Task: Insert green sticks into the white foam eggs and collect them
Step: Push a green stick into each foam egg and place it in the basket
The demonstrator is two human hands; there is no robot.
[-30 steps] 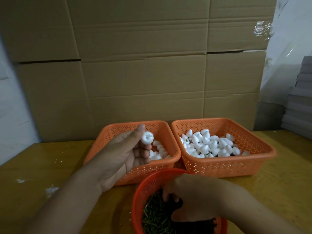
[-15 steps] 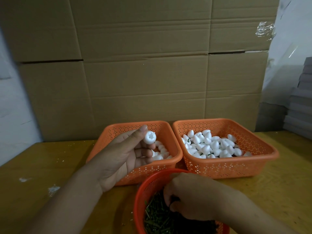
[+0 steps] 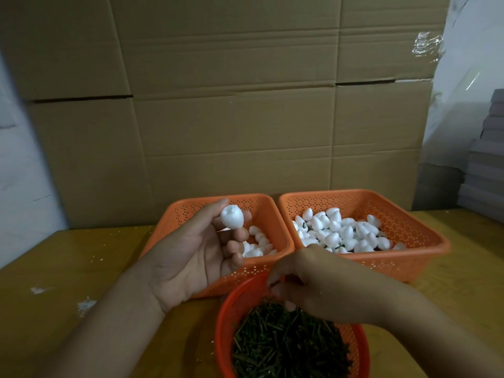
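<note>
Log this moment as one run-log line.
left hand: holds foam egg | right hand: over stick basket, grip unclear | stick: not yet inserted

White foam eggs [image 3: 344, 232]; dark green sticks [image 3: 286, 342]; orange perforated square baskets [image 3: 409, 257], dotted hole pattern; red-orange round mesh basket [image 3: 231, 309]; yellow-brown table [image 3: 81, 263]; plain brown cardboard [image 3: 231, 118].

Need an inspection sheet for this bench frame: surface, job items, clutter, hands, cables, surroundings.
Surface: wooden table, white crumbs scattered.
Job's things: foam egg in left hand's grip; left basket few eggs; right basket many eggs, some with sticks; round basket of green sticks.
Clutter: foam scraps.
Grippers: left hand pinches egg; right hand over sticks, fingers curled, contents unclear.
Cables: nothing seen.
Surroundings: cardboard boxes behind.
</note>
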